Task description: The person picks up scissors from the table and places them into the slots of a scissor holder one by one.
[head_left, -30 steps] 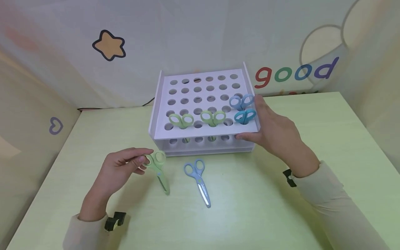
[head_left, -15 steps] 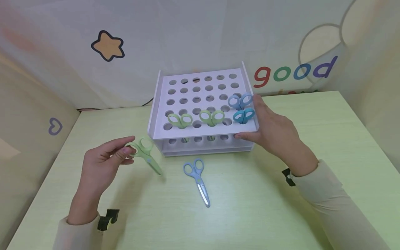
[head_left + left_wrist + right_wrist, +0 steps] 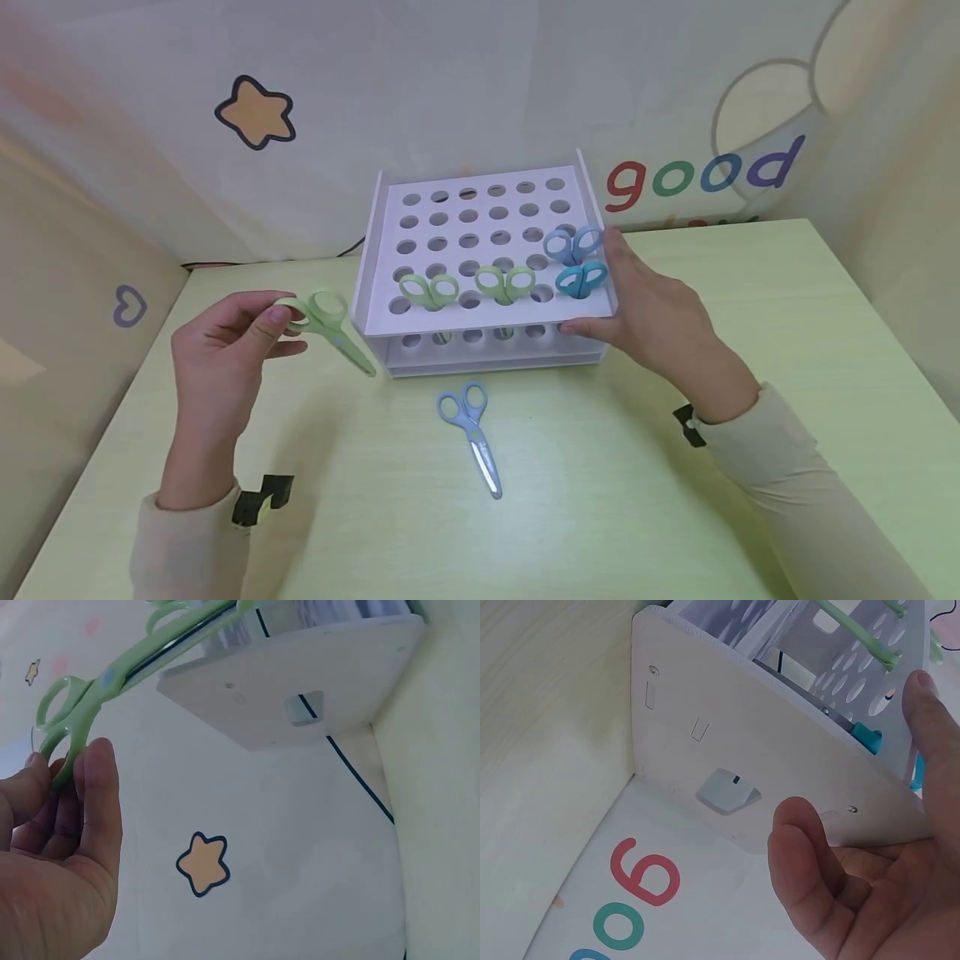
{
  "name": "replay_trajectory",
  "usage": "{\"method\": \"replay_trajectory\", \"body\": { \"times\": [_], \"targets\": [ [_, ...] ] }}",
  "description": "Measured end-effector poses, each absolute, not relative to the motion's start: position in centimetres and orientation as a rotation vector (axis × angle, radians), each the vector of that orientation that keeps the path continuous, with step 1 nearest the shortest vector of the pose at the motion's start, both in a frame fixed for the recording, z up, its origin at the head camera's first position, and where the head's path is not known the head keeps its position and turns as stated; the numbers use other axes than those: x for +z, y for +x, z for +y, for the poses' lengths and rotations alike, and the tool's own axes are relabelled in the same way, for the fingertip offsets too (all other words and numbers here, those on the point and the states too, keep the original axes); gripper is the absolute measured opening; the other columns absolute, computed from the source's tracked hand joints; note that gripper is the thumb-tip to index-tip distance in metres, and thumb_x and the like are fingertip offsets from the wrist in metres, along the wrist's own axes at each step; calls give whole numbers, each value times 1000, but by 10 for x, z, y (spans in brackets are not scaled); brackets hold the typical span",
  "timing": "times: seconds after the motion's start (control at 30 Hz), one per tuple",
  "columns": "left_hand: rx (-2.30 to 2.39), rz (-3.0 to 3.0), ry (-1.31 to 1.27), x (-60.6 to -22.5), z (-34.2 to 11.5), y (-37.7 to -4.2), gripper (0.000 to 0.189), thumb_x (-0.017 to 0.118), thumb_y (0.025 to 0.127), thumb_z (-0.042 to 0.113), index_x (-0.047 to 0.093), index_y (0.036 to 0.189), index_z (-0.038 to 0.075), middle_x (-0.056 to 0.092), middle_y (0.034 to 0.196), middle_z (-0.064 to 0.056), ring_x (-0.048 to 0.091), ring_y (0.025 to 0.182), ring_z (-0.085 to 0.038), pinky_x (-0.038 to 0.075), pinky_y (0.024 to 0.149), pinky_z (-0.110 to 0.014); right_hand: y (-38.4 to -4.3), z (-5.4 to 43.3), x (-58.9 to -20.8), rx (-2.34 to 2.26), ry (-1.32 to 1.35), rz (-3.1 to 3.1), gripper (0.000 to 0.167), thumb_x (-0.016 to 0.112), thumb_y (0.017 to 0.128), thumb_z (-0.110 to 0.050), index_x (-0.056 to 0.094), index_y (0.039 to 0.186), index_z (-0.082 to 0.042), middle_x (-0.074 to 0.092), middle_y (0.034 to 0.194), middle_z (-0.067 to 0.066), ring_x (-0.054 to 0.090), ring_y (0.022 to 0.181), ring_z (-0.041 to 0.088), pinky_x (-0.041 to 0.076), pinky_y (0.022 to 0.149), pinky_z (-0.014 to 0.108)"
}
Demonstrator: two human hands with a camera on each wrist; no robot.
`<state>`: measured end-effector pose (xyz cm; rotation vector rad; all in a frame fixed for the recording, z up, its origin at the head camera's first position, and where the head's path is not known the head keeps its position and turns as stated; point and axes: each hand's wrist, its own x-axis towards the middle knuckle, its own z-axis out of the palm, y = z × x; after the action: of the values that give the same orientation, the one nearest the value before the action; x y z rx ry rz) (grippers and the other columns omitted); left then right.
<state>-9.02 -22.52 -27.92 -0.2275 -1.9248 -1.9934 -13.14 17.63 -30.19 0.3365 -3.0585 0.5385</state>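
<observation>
My left hand (image 3: 221,358) pinches one finger loop of a pair of green scissors (image 3: 339,340), held above the table left of a white rack (image 3: 491,315). In the left wrist view the green scissors (image 3: 105,682) have their blades together, pointing toward the rack. At the rack's right side my right hand (image 3: 660,321) grips the edge, thumb at the front. Several scissors stand in the rack's holes, handles up: one green pair (image 3: 433,298), another green pair (image 3: 506,293), a light blue pair (image 3: 576,252) and a teal pair (image 3: 579,284).
Blue-grey scissors (image 3: 474,429) lie on the table (image 3: 600,500) in front of the rack, tips toward me. Behind the rack hangs a fabric backdrop (image 3: 465,92) with a printed star and letters. The rack's side panel (image 3: 727,727) shows in the right wrist view.
My left hand has moved up and to the left with the green scissors, from near the rack's front left corner to beside its left side. My right hand stays on the rack.
</observation>
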Motion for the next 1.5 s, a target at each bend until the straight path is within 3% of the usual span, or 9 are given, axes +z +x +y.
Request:
{"method": "replay_trajectory", "body": {
  "times": [0.4, 0.63, 1.07, 1.5],
  "targets": [
    [-1927, -1770, -212, -258, -207, -106, 11, 73, 87, -10, 73, 96, -15, 74, 82, -14, 71, 71, -20, 57, 66, -26, -131, 176, -302, 531, 331, -3068, 126, 78, 81, -59, -1, 162, -5, 32, 159, 20, 58, 93, 34, 48, 63, 40],
    [-1709, -1762, -209, -256, -197, -124, 10, 76, 87, -5, 75, 94, -12, 75, 80, -6, 67, 69, -17, 52, 59, -19, -132, 177, -304, 537, 354, -3050, 125, 78, 81, -60, -1, 162, -6, 32, 159, 19, 57, 90, 32, 47, 62, 39],
    [-1471, -1889, -186, -248, -172, -146, 17, 79, 88, 9, 77, 95, -5, 74, 81, 2, 68, 72, -17, 52, 61, -20, -131, 178, -305, 548, 333, -3068, 125, 76, 81, -61, -1, 162, -7, 32, 159, 18, 57, 97, 32, 48, 66, 39],
    [-1740, -1878, -304, -234, -132, -173, 7, 79, 88, 5, 77, 93, 0, 75, 83, -6, 68, 74, -18, 51, 60, -21, -132, 177, -304, 595, 320, -3077, 125, 76, 81, -62, -4, 162, -9, 31, 160, 17, 57, 103, 34, 50, 76, 45]
  ]
}}
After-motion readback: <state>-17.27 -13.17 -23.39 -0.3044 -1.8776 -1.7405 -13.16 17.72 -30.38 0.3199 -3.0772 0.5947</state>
